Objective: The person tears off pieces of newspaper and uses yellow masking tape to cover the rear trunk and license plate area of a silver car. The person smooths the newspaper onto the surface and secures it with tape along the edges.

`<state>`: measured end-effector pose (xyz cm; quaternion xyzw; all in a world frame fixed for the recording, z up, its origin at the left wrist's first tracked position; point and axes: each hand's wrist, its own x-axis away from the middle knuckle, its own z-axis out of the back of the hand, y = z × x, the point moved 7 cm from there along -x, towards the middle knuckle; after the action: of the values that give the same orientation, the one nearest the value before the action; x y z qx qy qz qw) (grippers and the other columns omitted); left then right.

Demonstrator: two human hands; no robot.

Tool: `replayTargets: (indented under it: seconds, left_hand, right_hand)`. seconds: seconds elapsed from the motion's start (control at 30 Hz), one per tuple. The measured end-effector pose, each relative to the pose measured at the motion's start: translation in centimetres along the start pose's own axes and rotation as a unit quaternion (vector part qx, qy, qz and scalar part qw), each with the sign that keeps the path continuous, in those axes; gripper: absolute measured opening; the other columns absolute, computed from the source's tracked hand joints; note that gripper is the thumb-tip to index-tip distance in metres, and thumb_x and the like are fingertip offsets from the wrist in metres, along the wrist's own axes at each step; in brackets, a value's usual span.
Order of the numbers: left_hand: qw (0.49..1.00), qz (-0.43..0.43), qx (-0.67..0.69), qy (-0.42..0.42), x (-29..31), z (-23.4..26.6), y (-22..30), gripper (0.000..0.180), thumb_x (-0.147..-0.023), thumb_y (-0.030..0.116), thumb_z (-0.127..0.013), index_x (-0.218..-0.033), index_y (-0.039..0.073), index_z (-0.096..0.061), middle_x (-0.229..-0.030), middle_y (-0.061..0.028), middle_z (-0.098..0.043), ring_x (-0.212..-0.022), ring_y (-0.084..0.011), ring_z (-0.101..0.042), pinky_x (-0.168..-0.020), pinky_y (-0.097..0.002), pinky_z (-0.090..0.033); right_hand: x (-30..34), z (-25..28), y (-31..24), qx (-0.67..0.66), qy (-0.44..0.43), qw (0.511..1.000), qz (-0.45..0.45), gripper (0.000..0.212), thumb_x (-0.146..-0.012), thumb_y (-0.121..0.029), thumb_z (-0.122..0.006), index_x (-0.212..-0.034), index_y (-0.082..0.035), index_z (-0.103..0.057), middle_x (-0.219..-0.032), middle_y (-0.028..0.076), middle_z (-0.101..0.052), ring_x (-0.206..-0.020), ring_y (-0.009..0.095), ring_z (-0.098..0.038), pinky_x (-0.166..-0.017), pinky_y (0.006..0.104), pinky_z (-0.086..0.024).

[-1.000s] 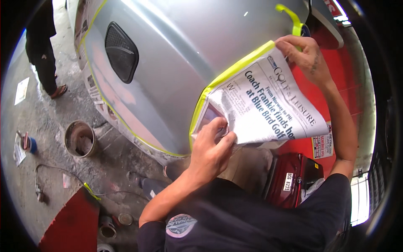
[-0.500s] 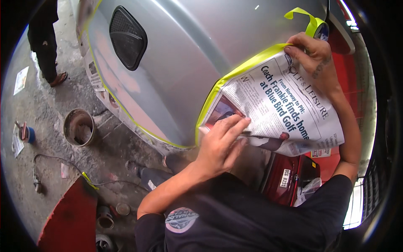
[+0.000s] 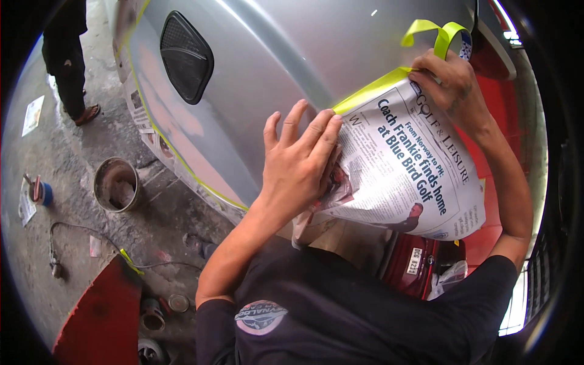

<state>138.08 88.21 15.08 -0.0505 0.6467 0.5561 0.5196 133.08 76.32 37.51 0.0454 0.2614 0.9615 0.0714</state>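
A sheet of newspaper [image 3: 401, 152] hangs over the edge of a silver-grey car panel [image 3: 261, 121], with yellow-green masking tape [image 3: 374, 87] along its upper edge. My left hand [image 3: 301, 155] lies on the tape and the paper's left end, its fingers stretched and apart on the panel; its thumb is hidden. At the upper right corner of the sheet, my right hand [image 3: 447, 82] pinches the newspaper and tape between thumb and finger. Just above that hand is a tape roll [image 3: 466, 47], partly hidden, with a loose curl of tape [image 3: 423, 30] sticking out.
A black oval mesh insert [image 3: 187, 58] sits in the panel. Taped newspaper [image 3: 164, 152] runs along the panel's left edge. On the concrete floor stand a bucket [image 3: 117, 184], a blue tub [image 3: 41, 193] and a red panel [image 3: 100, 316]. Another person's legs [image 3: 66, 73] show at far left.
My left hand has moved up from the newspaper's lower left part to its taped edge, fingers now spread on the panel. The loose tape curl has shifted slightly left; my right hand keeps its pinch.
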Motion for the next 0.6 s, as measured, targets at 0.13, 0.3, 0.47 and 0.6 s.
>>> replayTargets:
  seconds: [0.13, 0.3, 0.47, 0.6]
  left_hand:
    - [0.997, -0.004, -0.076, -0.030, 0.1, -1.3, 0.4, 0.047, -0.087, 0.014, -0.070, -0.133, 0.008, -0.065, -0.137, -0.0054, -0.064, -0.139, -0.0339, -0.048, -0.118, -0.0629, -0.022]
    - [0.992, 0.010, -0.110, -0.067, 0.1, -2.8, 1.1, 0.053, -0.089, 0.022, -0.069, -0.138, 0.003, -0.060, -0.143, -0.0100, -0.060, -0.145, -0.0339, -0.043, -0.121, -0.0681, -0.011]
    - [0.993, 0.054, -0.072, -0.080, -0.9, -3.7, 2.9, 0.064, -0.094, 0.029, -0.062, -0.148, -0.003, -0.048, -0.150, -0.0217, -0.052, -0.150, -0.0383, -0.036, -0.121, -0.0702, -0.004]
    - [0.992, 0.064, -0.059, -0.092, -0.9, -4.9, 3.6, 0.071, -0.099, 0.034, -0.057, -0.155, -0.004, -0.036, -0.158, -0.0296, -0.038, -0.154, -0.0417, -0.026, -0.120, -0.0718, -0.004]
  right_hand:
    - [0.6, 0.1, -0.6, 0.003, 0.035, 0.999, 0.013, 0.010, -0.089, -0.009, -0.072, -0.091, -0.002, -0.066, -0.086, 0.015, -0.067, -0.078, 0.030, -0.067, -0.070, 0.0393, -0.054]
    - [1.1, 0.5, -1.4, -0.062, 0.090, 0.994, 0.007, 0.009, -0.090, -0.011, -0.071, -0.091, -0.002, -0.069, -0.083, 0.016, -0.067, -0.077, 0.030, -0.067, -0.069, 0.0392, -0.053]
    - [0.6, -0.6, 0.3, -0.079, 0.038, 0.995, -0.039, 0.011, -0.090, -0.010, -0.072, -0.094, 0.000, -0.068, -0.080, 0.014, -0.069, -0.076, 0.031, -0.067, -0.068, 0.0399, -0.053]
    - [0.2, -0.5, -0.4, 0.006, 0.086, 0.996, -0.004, 0.013, -0.092, -0.015, -0.067, -0.086, -0.004, -0.064, -0.071, 0.016, -0.063, -0.073, 0.034, -0.065, -0.069, 0.0436, -0.052]
